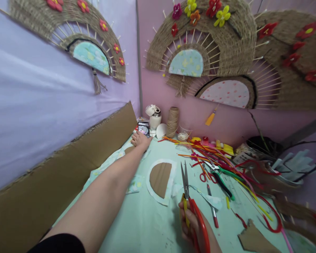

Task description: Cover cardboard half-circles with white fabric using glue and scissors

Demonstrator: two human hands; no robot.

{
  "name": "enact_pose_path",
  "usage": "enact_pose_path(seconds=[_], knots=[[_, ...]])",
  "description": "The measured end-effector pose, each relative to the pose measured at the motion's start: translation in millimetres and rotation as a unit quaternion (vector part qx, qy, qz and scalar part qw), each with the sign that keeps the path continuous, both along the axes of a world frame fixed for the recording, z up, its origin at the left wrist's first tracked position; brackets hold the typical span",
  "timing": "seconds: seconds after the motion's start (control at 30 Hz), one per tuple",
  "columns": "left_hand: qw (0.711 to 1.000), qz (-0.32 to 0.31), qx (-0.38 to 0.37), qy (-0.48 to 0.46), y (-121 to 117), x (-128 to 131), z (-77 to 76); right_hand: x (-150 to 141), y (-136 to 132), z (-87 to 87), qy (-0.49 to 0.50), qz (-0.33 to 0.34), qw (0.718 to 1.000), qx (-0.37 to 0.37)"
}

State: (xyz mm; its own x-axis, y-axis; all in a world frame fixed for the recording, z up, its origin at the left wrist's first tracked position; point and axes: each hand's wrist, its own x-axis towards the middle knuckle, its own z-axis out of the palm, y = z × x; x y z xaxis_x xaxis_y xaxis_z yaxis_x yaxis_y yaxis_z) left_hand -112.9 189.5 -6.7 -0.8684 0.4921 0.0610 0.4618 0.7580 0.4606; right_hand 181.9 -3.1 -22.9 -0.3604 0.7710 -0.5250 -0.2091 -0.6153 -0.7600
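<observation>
My left hand (141, 141) reaches far across the table, its fingers apart at the lower edge of a phone-like device with a lit screen (143, 128). Scissors with red and yellow handles (200, 221) are gripped in my right hand (191, 223), near the front of the table. Their blades point away from me and stand slightly apart. Between my hands lies a half-round piece of cardboard (160, 180) on a larger piece of white-edged cloth (150, 189). Patterned cloth scraps (134, 185) lie partly under my left forearm.
A long cardboard strip (68, 158) stands along the left. Twine (173, 121) and a white flask (155, 119) stand at the back. Pipe cleaners (213, 151), green-handled pliers (223, 181), a pencil (212, 205) and a cardboard scrap (255, 239) lie right. Woven fans (231, 45) hang behind.
</observation>
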Motion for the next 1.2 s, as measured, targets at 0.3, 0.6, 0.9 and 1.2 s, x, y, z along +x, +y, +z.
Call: enact_pose_path(seconds=[0.3,0.6,0.9,1.2], knots=[[0.995,-0.084,0.041,0.024,-38.1,27.4,36.9,1.9,1.6,-0.6,-0.003,0.01,1.0,0.002],[0.912,-0.407,-0.007,-0.045,-156.0,94.4,5.8,-4.4,3.2,1.0,-0.022,0.01,1.0,-0.008],[0.925,-0.371,-0.049,-0.061,-148.7,102.0,-2.6,-11.9,1.4,7.9,0.005,0.03,0.997,-0.074],[0.911,-0.239,0.123,-0.312,-144.6,76.2,-2.5,-7.8,-1.3,8.6,0.002,0.026,0.997,-0.071]])
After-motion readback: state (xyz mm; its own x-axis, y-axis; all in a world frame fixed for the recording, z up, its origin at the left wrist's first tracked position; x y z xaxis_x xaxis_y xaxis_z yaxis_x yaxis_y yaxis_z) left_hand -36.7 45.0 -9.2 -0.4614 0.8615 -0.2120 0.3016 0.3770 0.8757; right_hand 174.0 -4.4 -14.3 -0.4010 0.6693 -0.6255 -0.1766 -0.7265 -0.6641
